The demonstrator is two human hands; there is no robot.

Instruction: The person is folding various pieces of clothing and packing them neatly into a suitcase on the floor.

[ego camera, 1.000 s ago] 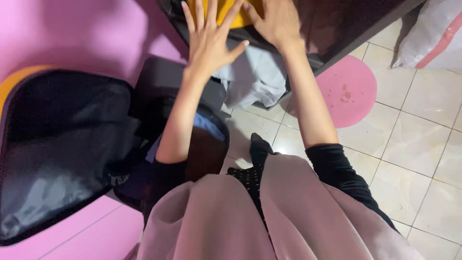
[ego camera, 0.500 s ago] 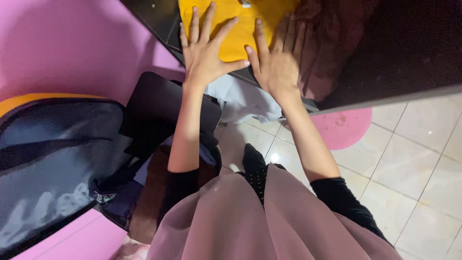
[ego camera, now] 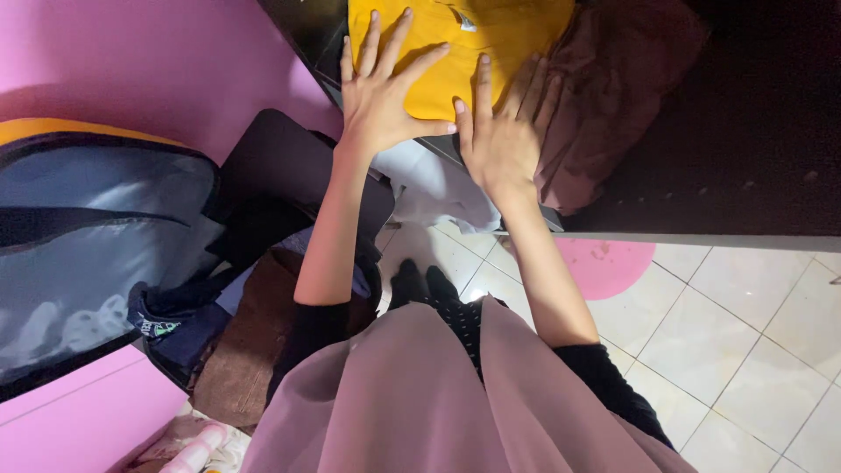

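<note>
A folded yellow garment (ego camera: 455, 39) lies on a dark shelf (ego camera: 745, 149) in front of me. My left hand (ego camera: 381, 92) rests flat on its left part with fingers spread. My right hand (ego camera: 499, 131) lies flat beside it, fingers apart, over the yellow garment's edge and a maroon cloth (ego camera: 604, 114) to its right. Neither hand grips anything. A pale grey-white garment (ego camera: 434, 188) hangs below the shelf edge under my wrists.
An open suitcase (ego camera: 96, 245) with grey lining and clothes sits at the left against a pink wall (ego camera: 158, 61). A brown cloth (ego camera: 254, 342) lies near it. A round pink mat (ego camera: 609, 263) is on the tiled floor (ego camera: 745, 342). My feet in dark socks (ego camera: 429, 289) stand below.
The view has shifted so the shelf and yellow garment show more fully. Both hands have settled flatter on the garment, with the right hand sliding slightly right toward the maroon cloth.
</note>
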